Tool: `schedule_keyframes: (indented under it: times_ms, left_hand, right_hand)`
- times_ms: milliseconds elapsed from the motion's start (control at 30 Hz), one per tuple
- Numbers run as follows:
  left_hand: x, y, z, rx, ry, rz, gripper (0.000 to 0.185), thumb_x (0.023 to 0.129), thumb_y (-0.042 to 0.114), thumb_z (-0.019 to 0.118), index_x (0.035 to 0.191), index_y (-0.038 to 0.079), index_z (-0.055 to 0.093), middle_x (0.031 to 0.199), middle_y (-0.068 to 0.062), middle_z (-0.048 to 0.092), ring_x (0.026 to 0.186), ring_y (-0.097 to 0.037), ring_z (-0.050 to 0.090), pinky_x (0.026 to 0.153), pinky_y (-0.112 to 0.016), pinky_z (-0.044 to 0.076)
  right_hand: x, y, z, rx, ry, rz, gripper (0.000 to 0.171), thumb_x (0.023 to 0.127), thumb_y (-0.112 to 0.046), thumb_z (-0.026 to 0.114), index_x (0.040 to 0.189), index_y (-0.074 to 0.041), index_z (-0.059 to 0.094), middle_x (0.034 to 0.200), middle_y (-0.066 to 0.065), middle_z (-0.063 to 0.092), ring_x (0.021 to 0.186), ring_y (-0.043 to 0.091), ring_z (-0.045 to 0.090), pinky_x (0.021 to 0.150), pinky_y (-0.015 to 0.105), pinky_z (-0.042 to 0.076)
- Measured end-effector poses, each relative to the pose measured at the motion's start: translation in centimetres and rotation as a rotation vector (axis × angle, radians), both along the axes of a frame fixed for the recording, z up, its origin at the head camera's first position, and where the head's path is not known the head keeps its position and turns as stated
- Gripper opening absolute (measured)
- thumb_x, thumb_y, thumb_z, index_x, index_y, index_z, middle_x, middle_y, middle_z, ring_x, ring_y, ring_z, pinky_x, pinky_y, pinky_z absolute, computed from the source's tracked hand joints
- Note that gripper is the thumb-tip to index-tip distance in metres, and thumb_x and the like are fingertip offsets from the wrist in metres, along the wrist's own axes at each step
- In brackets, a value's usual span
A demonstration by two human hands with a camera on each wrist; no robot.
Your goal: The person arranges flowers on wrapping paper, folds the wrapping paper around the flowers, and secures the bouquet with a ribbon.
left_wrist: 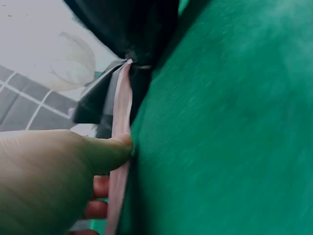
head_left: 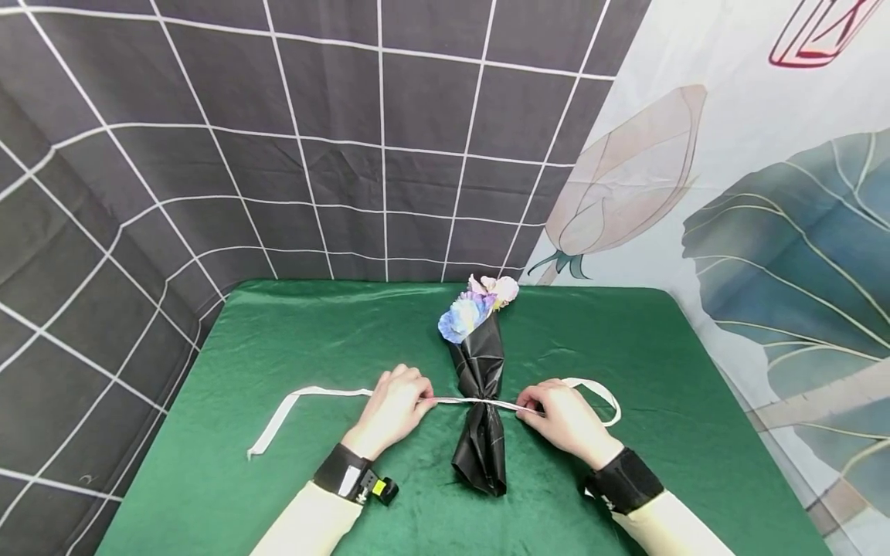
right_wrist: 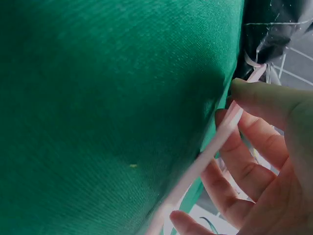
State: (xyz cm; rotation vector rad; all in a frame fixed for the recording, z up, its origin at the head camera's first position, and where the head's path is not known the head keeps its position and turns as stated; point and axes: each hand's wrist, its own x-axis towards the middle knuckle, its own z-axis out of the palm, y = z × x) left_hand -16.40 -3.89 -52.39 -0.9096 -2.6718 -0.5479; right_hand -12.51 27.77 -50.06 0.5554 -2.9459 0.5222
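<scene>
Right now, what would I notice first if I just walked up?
The little bouquet in black wrap, lying mid-table on the green cloth, with blue and pink flowers at its far end. A pale ribbon crosses its pinched waist, the left hand and right hand each pinching one side of it.
</scene>
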Motion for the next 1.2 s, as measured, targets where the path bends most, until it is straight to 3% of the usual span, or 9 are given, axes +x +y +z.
schedule_keyframes:
  times_ms: [67, 200, 333, 433, 567, 733, 833, 1033, 1200]
  left_hand:
    - [0.0, -0.6, 0.2, -0.018, -0.043, 0.01, 0.019, 0.085, 0.035, 0.08, 0.078, 0.025, 0.066, 0.079, 0.009, 0.058, 0.081, -0.015, 0.054, 0.07, -0.033, 0.041]
    - [-0.3, -1.5, 0.8, 0.017, -0.23, -0.028, 0.018, 0.09, 0.036, 0.075, 0.078, 0.028, 0.064, 0.077, 0.015, 0.054, 0.08, -0.009, 0.05, 0.073, -0.029, 0.039]
    - [-0.6, -1.3, 1.7, 0.24, -0.448, -0.16, 0.012, 0.095, 0.03, 0.069, 0.084, 0.028, 0.065, 0.087, 0.016, 0.062, 0.09, -0.007, 0.056, 0.082, -0.031, 0.047]
    - [-0.8, -0.6, 2.3, 0.449, -0.603, -0.27, 0.008, 0.099, 0.027, 0.065, 0.091, 0.024, 0.067, 0.108, 0.01, 0.069, 0.107, -0.011, 0.061, 0.095, -0.033, 0.05]
    - [-0.8, 1.0, 2.5, 0.673, -0.752, -0.332, 0.014, 0.101, 0.022, 0.063, 0.096, 0.01, 0.068, 0.128, 0.001, 0.069, 0.125, -0.019, 0.061, 0.102, -0.027, 0.048]
    - [-0.9, 3.0, 2.3, 0.883, -0.816, -0.347, 0.017, 0.101, 0.013, 0.061, 0.1, -0.003, 0.068, 0.119, -0.012, 0.074, 0.127, -0.02, 0.062, 0.106, -0.026, 0.048]
    - [-0.9, 3.8, 1.9, 0.95, -0.839, -0.341, 0.02, 0.103, 0.015, 0.058, 0.106, -0.003, 0.067, 0.109, -0.019, 0.074, 0.113, -0.013, 0.067, 0.104, -0.031, 0.051]
    - [-0.6, 4.4, 1.6, 1.016, -0.843, -0.325, 0.02, 0.104, 0.014, 0.054, 0.113, -0.004, 0.06, 0.109, -0.034, 0.064, 0.097, -0.012, 0.067, 0.098, -0.034, 0.053]
    - [-0.3, 4.7, 1.5, 0.979, -0.811, -0.266, 0.018, 0.104, 0.013, 0.054, 0.114, -0.001, 0.061, 0.106, -0.03, 0.066, 0.092, -0.017, 0.067, 0.09, -0.032, 0.056]
  right_hand:
    - [0.0, 0.2, 0.1, -0.019, -0.032, -0.017, 0.011, 0.087, -0.026, 0.079, 0.082, -0.029, 0.07, 0.067, -0.023, 0.051, 0.066, 0.002, 0.048, 0.062, 0.02, 0.039]
    - [0.2, 0.9, 0.6, -0.094, -0.125, -0.036, 0.011, 0.091, -0.023, 0.075, 0.082, -0.028, 0.069, 0.065, -0.021, 0.051, 0.06, -0.002, 0.045, 0.059, 0.018, 0.038]
    - [0.3, 1.3, 1.4, -0.186, -0.231, -0.061, 0.01, 0.093, -0.022, 0.071, 0.084, -0.026, 0.07, 0.065, -0.017, 0.053, 0.056, -0.001, 0.044, 0.055, 0.018, 0.037]
    - [0.4, 1.1, 1.9, -0.234, -0.299, -0.087, 0.01, 0.095, -0.025, 0.069, 0.085, -0.026, 0.069, 0.065, -0.015, 0.052, 0.053, 0.0, 0.042, 0.052, 0.019, 0.036]
    - [0.3, 0.4, 2.2, -0.279, -0.346, -0.099, 0.011, 0.096, -0.029, 0.067, 0.086, -0.027, 0.067, 0.065, -0.013, 0.051, 0.051, 0.0, 0.04, 0.052, 0.019, 0.033]
    - [0.5, -0.3, 2.0, -0.315, -0.353, -0.094, 0.014, 0.096, -0.03, 0.068, 0.083, -0.026, 0.065, 0.066, -0.013, 0.052, 0.053, 0.001, 0.042, 0.052, 0.019, 0.034]
    - [0.6, -0.5, 1.9, -0.322, -0.358, -0.084, 0.013, 0.096, -0.029, 0.067, 0.084, -0.026, 0.065, 0.067, -0.014, 0.054, 0.054, 0.002, 0.044, 0.053, 0.02, 0.036]
    - [0.7, -0.3, 2.3, -0.345, -0.39, -0.069, 0.009, 0.095, -0.022, 0.066, 0.086, -0.023, 0.067, 0.069, -0.013, 0.057, 0.057, 0.002, 0.046, 0.055, 0.019, 0.038]
    - [0.8, -0.1, 2.9, -0.423, -0.449, -0.037, 0.011, 0.096, -0.018, 0.064, 0.09, -0.011, 0.069, 0.073, 0.002, 0.066, 0.058, 0.001, 0.048, 0.055, 0.019, 0.038]
